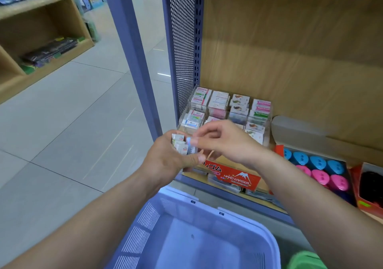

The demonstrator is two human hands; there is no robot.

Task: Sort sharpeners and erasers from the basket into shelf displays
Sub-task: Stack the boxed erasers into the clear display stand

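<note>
L hand point(170, 161) is curled round a small stack of eraser packs point(179, 144), thumb across the front, held in front of the shelf's lower L corner and above the basket point(180, 198). R hand point(226, 142) reaches across from the R; thumb + forefinger pinch a pale-blue piece point(189, 142) at the stack's R edge, other fingers loosely curled. The piece is blurred, so can't tell what kind of item it is. The basket is blue plastic w/ slotted walls, just below both forearms. Behind the hands, a clear display point(259, 111) w/ stepped compartments holds rows of packed erasers, against the perforated side panel point(182, 41). In front of it sits a red box point(236, 177) marked "HARD ERASER". To the R, a red tray point(278, 149) holds blue + pink sharpeners point(317, 163) in rows. Wood-look unit point(41, 20) stands far L across the tiled floor.
</note>
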